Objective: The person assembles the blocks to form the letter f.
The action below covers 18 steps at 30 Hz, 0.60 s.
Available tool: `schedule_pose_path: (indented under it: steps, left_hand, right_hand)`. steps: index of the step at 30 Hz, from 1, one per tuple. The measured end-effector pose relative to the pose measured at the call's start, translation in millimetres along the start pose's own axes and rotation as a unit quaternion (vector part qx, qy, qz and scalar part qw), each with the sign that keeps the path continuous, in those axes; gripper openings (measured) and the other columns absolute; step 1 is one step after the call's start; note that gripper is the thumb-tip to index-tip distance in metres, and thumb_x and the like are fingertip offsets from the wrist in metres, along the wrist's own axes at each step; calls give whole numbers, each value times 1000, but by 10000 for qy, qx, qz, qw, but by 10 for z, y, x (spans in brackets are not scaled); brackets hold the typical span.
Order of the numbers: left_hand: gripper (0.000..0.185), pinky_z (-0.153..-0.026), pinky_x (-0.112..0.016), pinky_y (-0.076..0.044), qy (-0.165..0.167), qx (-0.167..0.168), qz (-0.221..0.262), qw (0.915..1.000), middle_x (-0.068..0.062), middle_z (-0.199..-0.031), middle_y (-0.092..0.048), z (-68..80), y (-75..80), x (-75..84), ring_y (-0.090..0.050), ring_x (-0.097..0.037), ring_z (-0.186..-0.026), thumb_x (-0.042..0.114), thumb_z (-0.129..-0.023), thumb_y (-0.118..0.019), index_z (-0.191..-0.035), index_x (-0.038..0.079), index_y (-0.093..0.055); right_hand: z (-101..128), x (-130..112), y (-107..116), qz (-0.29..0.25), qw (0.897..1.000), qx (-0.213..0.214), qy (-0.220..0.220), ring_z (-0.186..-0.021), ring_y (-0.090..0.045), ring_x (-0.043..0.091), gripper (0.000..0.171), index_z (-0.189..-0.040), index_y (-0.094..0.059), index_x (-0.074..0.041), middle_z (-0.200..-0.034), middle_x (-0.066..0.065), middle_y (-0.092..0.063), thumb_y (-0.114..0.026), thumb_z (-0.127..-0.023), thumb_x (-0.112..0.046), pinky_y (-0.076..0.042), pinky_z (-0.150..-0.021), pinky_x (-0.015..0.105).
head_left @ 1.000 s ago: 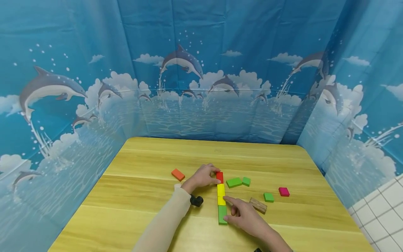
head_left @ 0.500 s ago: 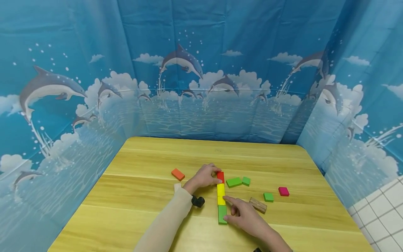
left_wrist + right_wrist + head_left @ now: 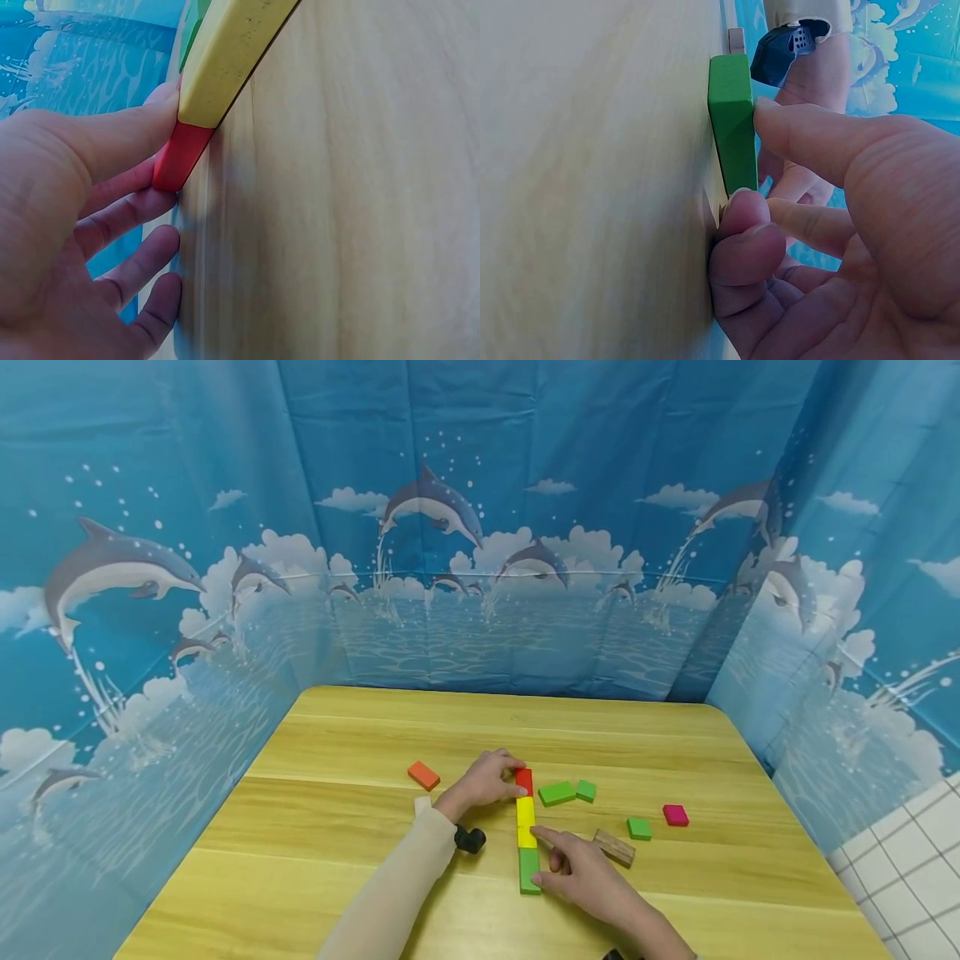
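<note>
A straight row of toy blocks lies on the table: a red block at the far end, yellow blocks in the middle, a green block at the near end. My left hand pinches the red block, thumb on its top beside the yellow and a finger at its far end, as the left wrist view shows. My right hand lies along the row's right side. Its straight index finger touches the yellow part, the thumb rests on the green block, and the other fingers bend against the table.
Right of the row lie a long green block, a small green block, another green block, a brown wooden block and a magenta block. An orange block and a pale block lie left.
</note>
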<state>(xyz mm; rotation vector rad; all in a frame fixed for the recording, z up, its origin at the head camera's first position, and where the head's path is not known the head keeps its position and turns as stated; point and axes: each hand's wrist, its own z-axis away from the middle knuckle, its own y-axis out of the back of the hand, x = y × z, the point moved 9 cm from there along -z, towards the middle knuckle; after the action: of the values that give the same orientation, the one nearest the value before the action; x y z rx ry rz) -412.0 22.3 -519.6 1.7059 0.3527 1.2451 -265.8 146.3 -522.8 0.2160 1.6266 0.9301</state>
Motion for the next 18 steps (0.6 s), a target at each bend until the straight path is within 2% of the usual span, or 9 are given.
schedule_pose_path:
  steps: [8,11,14,18]
  left_hand:
    - [54,-87,-30,-45,56,-83,7,9999,4,-124,-60,27,9,2,-48,-16,-104,39,-91,-75,-139,17,-63]
    - [56,-92,-33,-48,10,-218,231,9995,1,-130,-58,62,40,17,-52,-18,-110,36,-92,-75,-143,17,-59]
    - [57,-90,-34,-51,-21,-335,508,9981,-5,-134,-55,102,112,34,-57,-19,-110,32,-94,-74,-146,16,-56]
    - [56,-84,-33,-53,-49,-329,596,9977,-9,-137,-54,145,235,35,-59,-21,-105,29,-95,-73,-146,15,-55]
  right_hand:
    - [-6,12,-11,-11,10000,-53,-38,-64,-51,8,66,-148,-52,-12,-84,-5,-58,-75,-92,-37,-43,-54,24]
    - [-5,13,-18,-14,10000,-70,-46,-63,-50,8,66,-148,-52,-12,-84,-4,-58,-75,-92,-37,-43,-53,24]
    - [-1,13,-15,-16,10000,-52,-59,-63,-50,8,66,-148,-52,-11,-83,-4,-58,-76,-91,-37,-42,-52,24]
    - [1,15,0,12,10000,-1,-40,-63,-50,8,66,-147,-52,-11,-83,-4,-58,-76,-91,-37,-43,-52,24]
